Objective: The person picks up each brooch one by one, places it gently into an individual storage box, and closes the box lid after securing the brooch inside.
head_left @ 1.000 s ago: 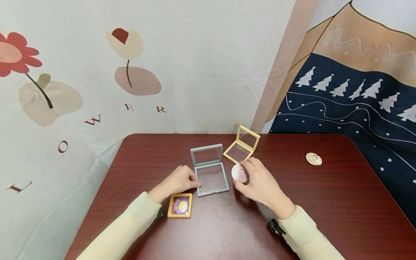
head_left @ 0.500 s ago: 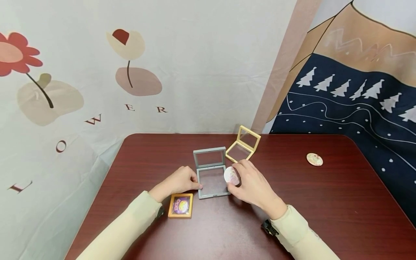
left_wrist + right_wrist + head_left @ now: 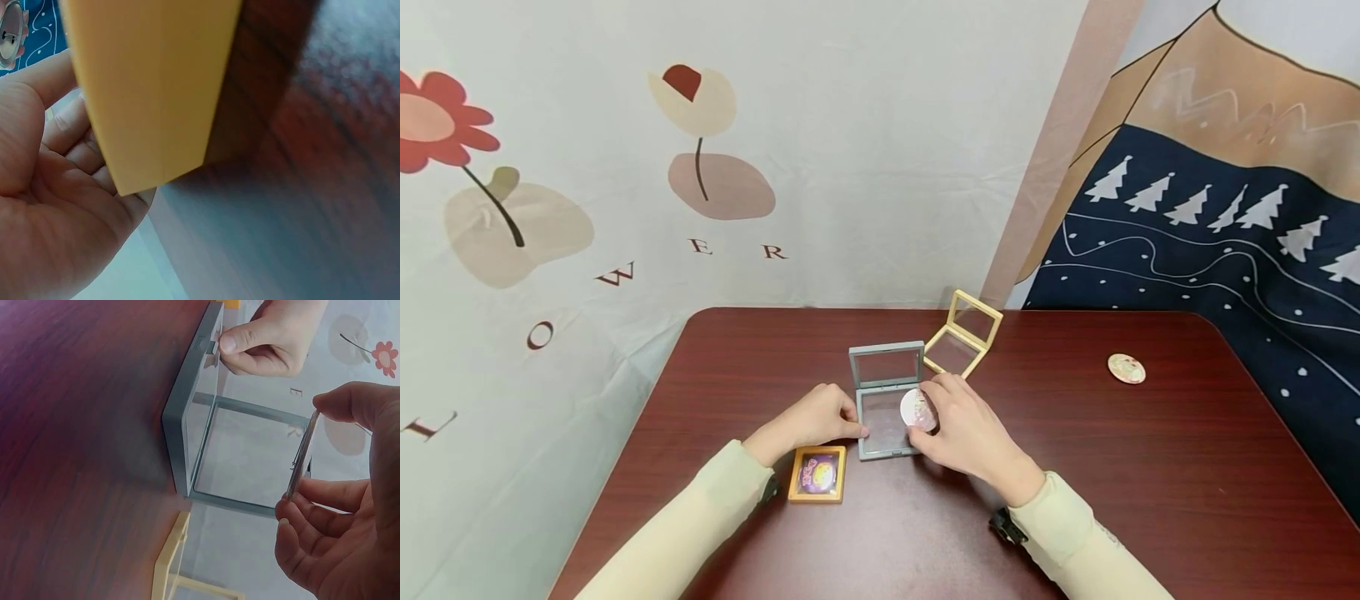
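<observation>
From my station I saw the left sleeve [image 3: 681, 517] and right sleeve [image 3: 1090, 537] slant inward over the near side of the desk [image 3: 1187, 458], a black device [image 3: 1007, 527] at the right wrist. Just beside the left wrist lay the orange frame [image 3: 817, 475], a purple picture inside it. My left hand [image 3: 808, 421] was low, bent inward, its thumb and curled fingers pinching the left rim of the grey case [image 3: 887, 456]; the right wrist view showed that thumb on the rim near the clasp. The case stood open, lower half flat on the desk, lid raised at the far side. My right hand [image 3: 970, 437] reached in from the right, palm turned inward, thumb and fingers apart by the width of the round badge [image 3: 913, 410] and clamped on its opposite edges. I had the badge tilted over the right part of the case's lower half, apart from it, its pin back showing. Beyond stood the yellow case [image 3: 967, 337], also open; farther right lay a second badge [image 3: 1126, 368]. Pale printed cloth [image 3: 865, 167] hung behind the desk.
</observation>
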A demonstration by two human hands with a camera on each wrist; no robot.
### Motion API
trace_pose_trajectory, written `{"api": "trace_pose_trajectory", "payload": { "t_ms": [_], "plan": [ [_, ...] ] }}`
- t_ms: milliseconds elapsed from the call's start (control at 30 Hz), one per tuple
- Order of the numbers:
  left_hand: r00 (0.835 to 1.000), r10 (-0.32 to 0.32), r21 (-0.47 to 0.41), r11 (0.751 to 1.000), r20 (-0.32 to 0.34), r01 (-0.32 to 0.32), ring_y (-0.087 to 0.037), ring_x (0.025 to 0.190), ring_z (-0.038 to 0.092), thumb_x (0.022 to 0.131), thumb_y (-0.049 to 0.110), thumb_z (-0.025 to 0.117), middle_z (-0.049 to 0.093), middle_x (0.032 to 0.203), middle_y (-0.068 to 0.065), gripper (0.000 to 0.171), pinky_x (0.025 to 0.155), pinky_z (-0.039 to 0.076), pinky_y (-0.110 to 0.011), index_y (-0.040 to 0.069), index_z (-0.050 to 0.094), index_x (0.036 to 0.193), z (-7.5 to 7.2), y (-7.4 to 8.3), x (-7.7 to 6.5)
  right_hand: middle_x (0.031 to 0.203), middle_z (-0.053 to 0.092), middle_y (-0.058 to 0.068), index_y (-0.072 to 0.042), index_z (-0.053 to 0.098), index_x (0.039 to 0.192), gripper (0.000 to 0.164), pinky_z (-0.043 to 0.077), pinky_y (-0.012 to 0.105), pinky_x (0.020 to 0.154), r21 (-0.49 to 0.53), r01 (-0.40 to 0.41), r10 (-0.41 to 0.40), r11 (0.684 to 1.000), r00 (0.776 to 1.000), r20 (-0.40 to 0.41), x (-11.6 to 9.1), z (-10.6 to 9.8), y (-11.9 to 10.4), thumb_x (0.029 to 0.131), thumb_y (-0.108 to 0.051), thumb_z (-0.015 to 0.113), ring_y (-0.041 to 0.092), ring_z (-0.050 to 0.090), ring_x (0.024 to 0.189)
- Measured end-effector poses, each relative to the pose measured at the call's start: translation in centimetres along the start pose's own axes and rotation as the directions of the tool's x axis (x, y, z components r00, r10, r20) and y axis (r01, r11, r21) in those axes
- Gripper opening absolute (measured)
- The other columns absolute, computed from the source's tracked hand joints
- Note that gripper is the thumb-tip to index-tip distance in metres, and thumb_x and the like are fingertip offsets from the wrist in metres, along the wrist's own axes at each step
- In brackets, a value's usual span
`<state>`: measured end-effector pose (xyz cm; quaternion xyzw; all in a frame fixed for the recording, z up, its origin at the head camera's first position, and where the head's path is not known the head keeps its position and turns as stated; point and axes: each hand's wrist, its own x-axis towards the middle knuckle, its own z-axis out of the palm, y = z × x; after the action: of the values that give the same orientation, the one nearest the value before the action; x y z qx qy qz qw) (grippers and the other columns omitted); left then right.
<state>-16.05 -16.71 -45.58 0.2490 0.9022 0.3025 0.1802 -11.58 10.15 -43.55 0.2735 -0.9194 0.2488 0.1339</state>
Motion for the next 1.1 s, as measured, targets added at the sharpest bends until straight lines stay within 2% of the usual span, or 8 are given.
{"api": "trace_pose_trajectory", "payload": {
  "t_ms": [400, 633, 867, 1100],
  "plan": [
    [1.0, 0.009, -0.003, 1.0, -0.01, -0.009, -0.005, 0.055, 0.046, 0.091, 0.028, 0.084, 0.054, 0.053, 0.017, 0.032, 0.054, 0.037, -0.023, 0.02, 0.071, 0.062, 0.0, -0.1, 0.1, 0.104, 0.063, 0.004, -0.004, 0.071, 0.113, 0.045, 0.053, 0.037, 0.083, 0.049, -0.023, 0.018, 0.999, 0.996, 0.091, 0.8, 1.2, -0.2, 0.077, -0.03, 0.08, 0.02, 0.06, 0.095],
    [1.0, 0.02, -0.002, 1.0, -0.018, -0.02, -0.004, 0.055, 0.045, 0.09, 0.027, 0.084, 0.053, 0.053, 0.018, 0.032, 0.054, 0.037, -0.023, 0.021, 0.07, 0.062, 0.0, -0.2, 0.1, 0.104, 0.062, 0.004, -0.004, 0.071, 0.111, 0.042, 0.052, 0.034, 0.082, 0.024, -0.005, 0.002, 1.0, 0.992, 0.127, 1.5, 2.1, -0.4, 0.078, -0.03, 0.079, 0.02, 0.058, 0.096],
    [1.0, 0.025, -0.014, 1.0, -0.018, -0.025, -0.003, 0.055, 0.045, 0.089, 0.026, 0.085, 0.052, 0.053, 0.019, 0.032, 0.054, 0.036, -0.023, 0.019, 0.07, 0.061, -0.1, -0.2, 0.0, 0.103, 0.064, 0.007, 0.001, 0.071, 0.111, 0.044, 0.052, 0.035, 0.077, 0.005, 0.059, -0.059, 0.998, 0.99, 0.125, 2.0, 2.6, -0.6, 0.076, -0.024, 0.081, 0.022, 0.058, 0.092],
    [1.0, 0.023, -0.021, 1.0, -0.014, -0.023, -0.004, 0.056, 0.045, 0.089, 0.026, 0.085, 0.051, 0.053, 0.018, 0.033, 0.054, 0.036, -0.023, 0.019, 0.07, 0.061, -0.1, -0.2, 0.0, 0.105, 0.066, 0.009, 0.002, 0.071, 0.112, 0.046, 0.054, 0.038, 0.081, -0.029, 0.081, -0.076, 0.996, 0.984, 0.158, 2.3, 3.3, -0.6, 0.077, -0.025, 0.082, 0.024, 0.062, 0.095]
  ]
}}
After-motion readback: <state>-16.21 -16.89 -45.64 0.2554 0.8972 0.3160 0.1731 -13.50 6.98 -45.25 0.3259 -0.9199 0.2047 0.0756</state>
